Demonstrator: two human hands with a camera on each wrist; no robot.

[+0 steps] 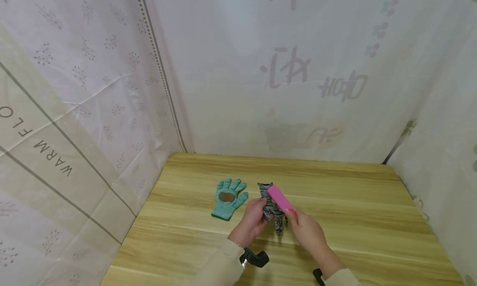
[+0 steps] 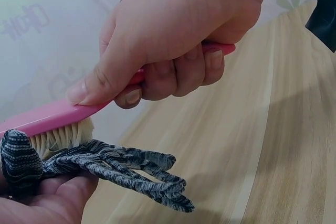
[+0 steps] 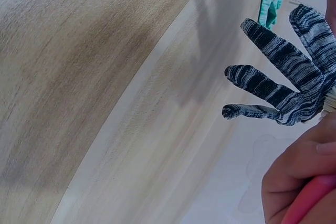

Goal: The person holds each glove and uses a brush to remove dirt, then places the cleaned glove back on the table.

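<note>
A black-and-grey striped knit glove [image 1: 264, 191] lies across my left hand [image 1: 254, 218], which holds it from below with the thumb on top. My right hand [image 1: 308, 233] grips the handle of a pink brush [image 1: 280, 198]. In the left wrist view the pale bristles [image 2: 68, 134] press down on the glove near its thumb, and the limp glove fingers [image 2: 157, 179] stick out past my palm. The right wrist view shows those fingers spread in the air over the table, with the right hand [image 3: 304, 166] curled round the pink handle at the edge.
A teal knit glove [image 1: 225, 210] with a brown oval patch lies flat on the wooden table [image 1: 357, 203], left of my hands. Printed curtains [image 1: 231, 91] hang along the back and both sides of the table. Black straps [image 1: 257, 259] circle the wrists.
</note>
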